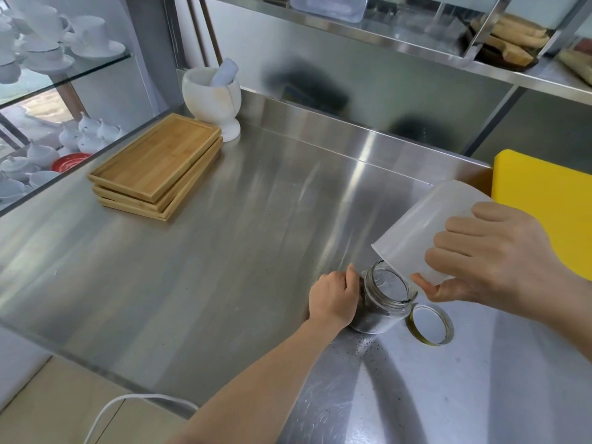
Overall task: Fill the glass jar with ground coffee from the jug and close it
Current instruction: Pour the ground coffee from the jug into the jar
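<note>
A clear glass jar [382, 302] stands on the steel counter [224, 251], with dark ground coffee low inside it. My left hand [334, 298] grips the jar's left side. My right hand [490, 254] holds a translucent white plastic jug [423, 229], tipped steeply with its lip just over the jar's open mouth. The jar's round metal lid [431, 325] lies upside down on the counter just right of the jar. Dark coffee grains [365, 347] are scattered on the counter in front of the jar.
Three stacked wooden trays [157, 168] lie at the back left, with a white stone mortar and pestle [213, 94] behind them. A yellow cutting board [551, 200] stands at the right. A glass cabinet of white crockery [48, 91] is on the left. Steel shelves run overhead.
</note>
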`<state>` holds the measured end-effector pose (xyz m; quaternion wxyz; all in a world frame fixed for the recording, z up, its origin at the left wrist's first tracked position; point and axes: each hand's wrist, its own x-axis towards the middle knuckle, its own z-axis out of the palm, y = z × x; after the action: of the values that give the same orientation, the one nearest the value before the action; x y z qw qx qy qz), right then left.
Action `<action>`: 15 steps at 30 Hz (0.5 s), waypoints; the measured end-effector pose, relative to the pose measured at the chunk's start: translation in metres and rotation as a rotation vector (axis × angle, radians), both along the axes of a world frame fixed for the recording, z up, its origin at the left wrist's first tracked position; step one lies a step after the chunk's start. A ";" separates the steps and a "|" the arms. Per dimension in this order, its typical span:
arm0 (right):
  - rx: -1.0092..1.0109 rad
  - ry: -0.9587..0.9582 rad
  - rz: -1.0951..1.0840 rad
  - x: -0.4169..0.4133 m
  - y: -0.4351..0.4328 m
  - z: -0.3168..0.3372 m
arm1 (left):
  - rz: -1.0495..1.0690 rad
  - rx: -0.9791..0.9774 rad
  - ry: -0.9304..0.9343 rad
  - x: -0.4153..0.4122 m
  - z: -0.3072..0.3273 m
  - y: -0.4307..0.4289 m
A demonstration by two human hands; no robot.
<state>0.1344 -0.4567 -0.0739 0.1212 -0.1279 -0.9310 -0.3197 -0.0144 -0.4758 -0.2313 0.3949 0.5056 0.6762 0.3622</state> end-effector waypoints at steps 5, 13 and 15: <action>-0.065 0.152 -0.066 0.006 0.000 -0.003 | 0.001 -0.003 0.006 0.001 -0.001 0.000; -0.404 0.591 -0.295 0.030 0.005 -0.021 | -0.020 -0.024 0.026 -0.001 0.003 0.000; -0.552 0.782 -0.370 0.036 0.006 -0.031 | -0.030 -0.027 0.035 -0.001 0.003 -0.001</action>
<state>0.1706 -0.4508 -0.1048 0.3637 -0.4277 -0.8275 -0.0060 -0.0151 -0.4764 -0.2283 0.3954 0.5166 0.6800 0.3381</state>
